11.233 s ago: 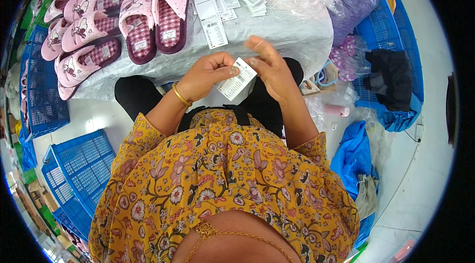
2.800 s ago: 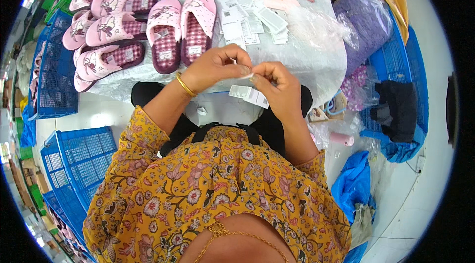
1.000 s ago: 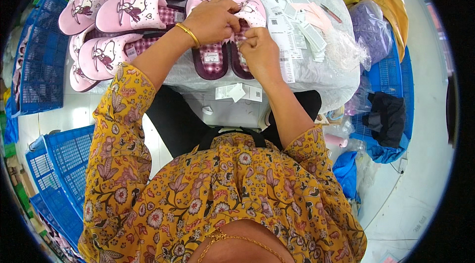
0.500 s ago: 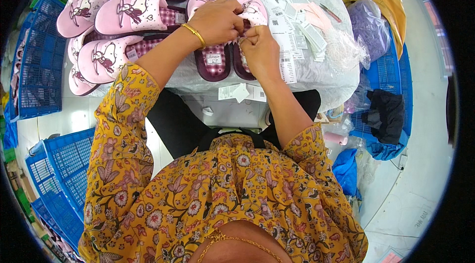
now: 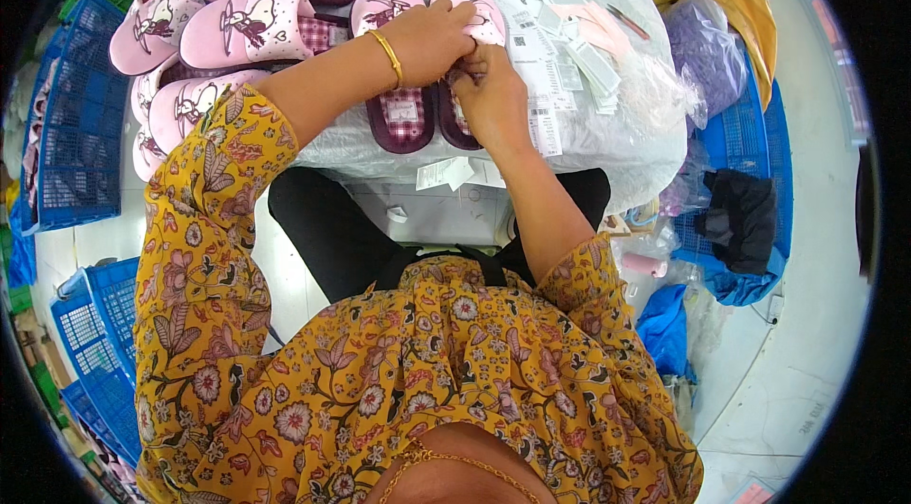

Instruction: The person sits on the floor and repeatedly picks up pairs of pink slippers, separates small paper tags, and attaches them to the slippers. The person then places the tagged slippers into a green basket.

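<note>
A pair of pink slippers with plaid insoles lies toes-away on the table before me: the left slipper [image 5: 401, 115] and the right slipper [image 5: 465, 3]. My left hand [image 5: 429, 41], with a gold bangle at the wrist, reaches across the left slipper. Its bent fingers grip the edge of the right slipper's upper. My right hand [image 5: 492, 101] is pinched closed against that same edge, and its fingertips meet those of the left. Whatever small thing may sit between the fingertips is hidden.
More pink slippers [image 5: 249, 28] are grouped at the table's left. Paper tags [image 5: 593, 67] and label strips lie to the right, beside a pen-like tool [image 5: 628, 22] and clear plastic. Blue crates [image 5: 81, 115] stand left; another blue basket [image 5: 773, 158] is at the right.
My left hand has shifted slightly right and lower over the right slipper, its wrist turning. My right hand has turned, its fingers now tucked under the left ones.
</note>
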### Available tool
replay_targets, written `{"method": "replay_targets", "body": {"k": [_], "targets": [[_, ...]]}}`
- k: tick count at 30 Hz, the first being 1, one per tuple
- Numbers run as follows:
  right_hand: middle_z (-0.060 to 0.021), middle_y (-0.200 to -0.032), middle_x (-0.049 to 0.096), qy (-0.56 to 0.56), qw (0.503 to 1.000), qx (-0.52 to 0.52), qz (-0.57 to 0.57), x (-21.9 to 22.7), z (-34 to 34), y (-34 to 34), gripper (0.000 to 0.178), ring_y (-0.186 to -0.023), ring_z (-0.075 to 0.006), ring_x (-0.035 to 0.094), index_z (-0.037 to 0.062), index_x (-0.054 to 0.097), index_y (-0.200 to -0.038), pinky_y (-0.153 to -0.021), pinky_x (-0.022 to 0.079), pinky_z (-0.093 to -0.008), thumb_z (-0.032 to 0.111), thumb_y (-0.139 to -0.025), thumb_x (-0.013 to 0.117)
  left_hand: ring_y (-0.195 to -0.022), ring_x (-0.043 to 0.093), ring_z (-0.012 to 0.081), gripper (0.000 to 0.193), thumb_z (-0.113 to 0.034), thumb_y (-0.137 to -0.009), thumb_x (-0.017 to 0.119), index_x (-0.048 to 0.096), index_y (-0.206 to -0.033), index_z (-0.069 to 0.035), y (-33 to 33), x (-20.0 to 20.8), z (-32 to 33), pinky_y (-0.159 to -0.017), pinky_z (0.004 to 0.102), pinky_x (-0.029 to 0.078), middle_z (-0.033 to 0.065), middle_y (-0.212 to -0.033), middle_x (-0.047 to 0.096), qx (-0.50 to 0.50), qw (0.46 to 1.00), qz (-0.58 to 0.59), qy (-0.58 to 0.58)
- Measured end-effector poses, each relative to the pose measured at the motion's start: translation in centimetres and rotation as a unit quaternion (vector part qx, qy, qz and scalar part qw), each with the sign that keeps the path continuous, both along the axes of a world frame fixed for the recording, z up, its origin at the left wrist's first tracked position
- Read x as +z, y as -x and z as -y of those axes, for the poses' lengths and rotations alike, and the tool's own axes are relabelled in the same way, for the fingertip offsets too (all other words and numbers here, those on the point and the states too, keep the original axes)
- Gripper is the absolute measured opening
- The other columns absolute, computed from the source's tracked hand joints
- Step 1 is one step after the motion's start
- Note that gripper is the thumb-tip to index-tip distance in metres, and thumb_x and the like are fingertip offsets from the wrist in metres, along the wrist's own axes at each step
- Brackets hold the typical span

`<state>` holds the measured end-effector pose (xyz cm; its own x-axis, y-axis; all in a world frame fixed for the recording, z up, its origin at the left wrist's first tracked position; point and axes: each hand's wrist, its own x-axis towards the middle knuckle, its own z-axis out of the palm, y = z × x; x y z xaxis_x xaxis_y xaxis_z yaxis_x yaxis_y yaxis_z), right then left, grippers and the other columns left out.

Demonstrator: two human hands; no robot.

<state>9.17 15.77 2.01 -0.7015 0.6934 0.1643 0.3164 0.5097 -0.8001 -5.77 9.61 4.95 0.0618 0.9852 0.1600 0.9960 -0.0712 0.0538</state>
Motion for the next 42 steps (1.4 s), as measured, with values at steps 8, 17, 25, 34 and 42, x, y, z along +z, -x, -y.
{"method": "replay_targets", "body": {"k": [8,17,25,34,42], "targets": [[-0.0096,-0.087,0.069,0.268,0.961,0.02,-0.066,1.0,-0.3,-0.6,0.021,-0.077,-0.0163,0.065,-0.0006,0.064,-0.105,-0.072,0.051,-0.0288,0.009,-0.087,0.067,-0.105,0.056,0.0297,0.021,-0.008,-0.077,0.064,0.062,-0.097,-0.004,-0.2,2.9,1.8,-0.086,0.0395,0.051,0.0111,-0.116,0.053,-0.096,0.989,-0.019,-0.107],[-0.0015,-0.085,0.065,0.274,0.944,0.113,-0.148,0.7,0.1,-0.8,0.013,-0.076,-0.0079,0.058,0.0005,0.065,-0.098,-0.067,0.047,-0.0229,0.009,-0.089,0.067,-0.107,0.056,0.0277,0.019,-0.01,-0.076,0.068,0.062,-0.093,-0.004,-0.8,4.0,5.2,-0.09,0.0355,0.048,0.0077,-0.114,0.055,-0.039,0.982,0.002,-0.183],[-0.0027,-0.08,0.063,0.321,0.927,0.108,-0.159,0.7,0.1,-0.8,0.024,-0.068,-0.0096,0.055,-0.0006,0.056,-0.107,-0.063,0.045,-0.0235,0.004,-0.085,0.066,-0.116,0.051,0.0284,0.012,-0.012,-0.076,0.066,0.07,-0.087,-0.01,-0.3,0.3,7.7,-0.098,0.0416,0.041,0.0079,-0.122,0.057,0.075,0.969,0.071,-0.225],[-0.0144,-0.077,0.067,0.059,0.994,0.095,0.004,1.2,1.4,0.7,0.03,-0.069,-0.0257,0.066,0.0011,0.053,-0.105,-0.066,0.05,-0.0361,0.001,-0.077,0.064,-0.119,0.049,0.025,0.027,-0.014,-0.072,0.064,0.075,-0.096,-0.019,0.7,-3.1,6.6,-0.098,0.0403,0.039,0.001,-0.129,0.056,0.139,0.964,0.106,-0.2],[-0.0132,-0.08,0.062,-0.047,0.995,0.063,0.06,1.4,1.5,1.7,0.029,-0.074,-0.0258,0.064,0.0024,0.053,-0.099,-0.07,0.05,-0.0356,0.003,-0.074,0.068,-0.119,0.049,0.0249,0.026,-0.013,-0.071,0.065,0.075,-0.094,-0.018,0.7,-3.5,6.5,-0.097,0.0404,0.039,0.0006,-0.129,0.057,0.14,0.955,0.142,-0.218]]}}
